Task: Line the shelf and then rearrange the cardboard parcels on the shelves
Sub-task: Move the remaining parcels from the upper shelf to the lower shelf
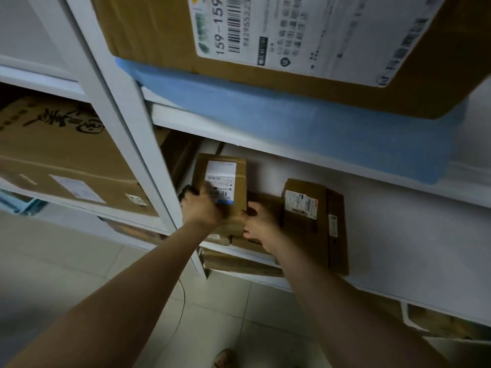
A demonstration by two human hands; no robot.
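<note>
A small cardboard parcel with a white label lies on the lower white shelf. My left hand grips its near left corner, thumb on the label. My right hand holds its near right side, fingers curled at the edge. A flat brown parcel lies under and beside it. To the right lie a flat labelled parcel and a thin one against it. A blue liner sheet covers the upper shelf and hangs over its front, with a large labelled carton on it.
A white shelf post stands left of my hands. A big printed carton fills the left bay. More parcels sit on the shelf below. A light blue tray edge shows at far left. Tiled floor lies beneath.
</note>
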